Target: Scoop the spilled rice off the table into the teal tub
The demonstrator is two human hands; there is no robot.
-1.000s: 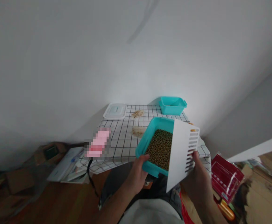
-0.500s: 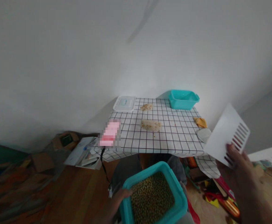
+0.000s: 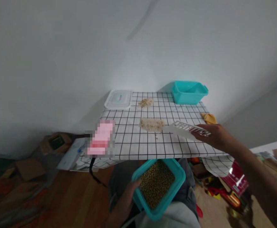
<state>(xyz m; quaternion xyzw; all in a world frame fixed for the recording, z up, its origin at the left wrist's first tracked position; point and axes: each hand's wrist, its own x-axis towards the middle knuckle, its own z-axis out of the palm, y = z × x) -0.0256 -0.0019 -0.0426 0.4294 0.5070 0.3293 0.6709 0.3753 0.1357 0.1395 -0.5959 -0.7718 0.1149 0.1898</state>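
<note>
Head view, left hand: our left hand [image 3: 129,194] clasps the teal tub of beans [image 3: 157,185] by its rim, at 6 o'clock, over our lap.
Head view, right hand: our right hand [image 3: 215,135], at 3 o'clock, pinches the white slotted scoop [image 3: 183,128], its edge touching the grain pile [image 3: 152,124] on the checked cloth [image 3: 133,145].
Risk: we judge the tub, held one-handed, may tip and spill; a hard push could scatter grain.

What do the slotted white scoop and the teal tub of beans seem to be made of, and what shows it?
The slotted white scoop: probably thin rigid plastic, matt; clean moulded slots, one even colour. The teal tub: likely moulded plastic, smooth; rounded corners, thick rim.
</note>
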